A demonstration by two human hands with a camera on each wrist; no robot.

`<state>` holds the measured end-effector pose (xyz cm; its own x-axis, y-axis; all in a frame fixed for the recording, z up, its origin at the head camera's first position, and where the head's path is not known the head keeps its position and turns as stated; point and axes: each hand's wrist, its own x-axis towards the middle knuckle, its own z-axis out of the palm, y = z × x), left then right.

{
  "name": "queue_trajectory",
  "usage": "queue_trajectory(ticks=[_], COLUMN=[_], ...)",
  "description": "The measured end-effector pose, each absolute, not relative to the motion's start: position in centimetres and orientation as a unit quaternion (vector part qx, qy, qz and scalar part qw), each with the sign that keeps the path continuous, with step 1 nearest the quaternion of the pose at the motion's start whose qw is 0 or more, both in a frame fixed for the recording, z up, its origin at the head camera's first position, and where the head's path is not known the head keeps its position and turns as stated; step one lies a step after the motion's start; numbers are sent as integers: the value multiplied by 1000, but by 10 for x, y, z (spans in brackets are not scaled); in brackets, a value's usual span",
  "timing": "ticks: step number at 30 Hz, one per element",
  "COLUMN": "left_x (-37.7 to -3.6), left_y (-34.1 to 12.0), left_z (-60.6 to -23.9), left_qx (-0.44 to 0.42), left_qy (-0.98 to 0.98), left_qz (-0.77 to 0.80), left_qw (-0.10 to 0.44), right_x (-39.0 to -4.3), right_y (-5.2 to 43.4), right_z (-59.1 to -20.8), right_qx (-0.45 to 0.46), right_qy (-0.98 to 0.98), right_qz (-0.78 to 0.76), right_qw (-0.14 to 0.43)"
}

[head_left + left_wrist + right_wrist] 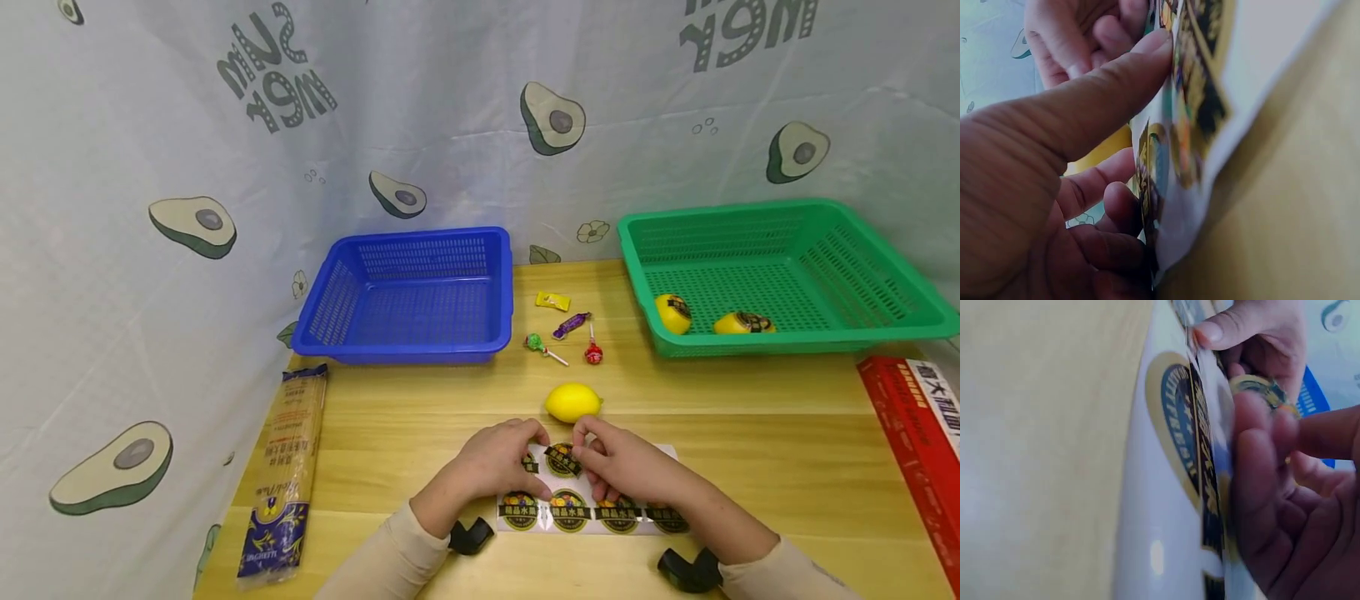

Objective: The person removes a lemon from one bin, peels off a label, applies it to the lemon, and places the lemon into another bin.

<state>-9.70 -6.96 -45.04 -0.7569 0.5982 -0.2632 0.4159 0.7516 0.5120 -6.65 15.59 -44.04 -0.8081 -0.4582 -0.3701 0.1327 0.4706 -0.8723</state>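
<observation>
Glossy white backing paper, a sticker sheet [592, 508] with round black-and-gold fruit labels, lies on the wooden tabletop [750, 433] close to its near edge, and both hands work on its far row. The left hand [498, 458] presses the sheet down with its thumb and curled fingers, while the right hand [626, 467] pinches the lifted rim of one round label [562, 459] between thumb and fingertip. A plain yellow lemon [573, 402] waits just beyond the sheet, toward the middle of the tabletop. I judge that the label may tear or fold onto itself if it is pulled too fast, because the glue side sticks easily to the fingers. If the left hand loosens, the whole sheet could rise together with the label.
</observation>
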Motion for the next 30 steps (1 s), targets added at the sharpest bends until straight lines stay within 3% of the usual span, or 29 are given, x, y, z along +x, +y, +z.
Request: queue_trajectory(ticks=[5,11,17,30], left_x=[-98,-95,-94,-94], left_y=[-71,-71,-72,-64], left_z=[-446,-441,-440,-436], left_qx=[279,254,209,172], left_qy=[908,866,816,795], left_qz=[237,398,511,550], left_qw=[206,165,174,189], right_x=[-64,-60,-59,-54], right_y=[157,156,153,154], right_z=[-437,-435,-433,-439], right_qx=[-78,-77,-46,-33], right_qy=[792,790,792,816], right_qz=[-538,-549,-558,-542], right_qw=[278,262,244,200])
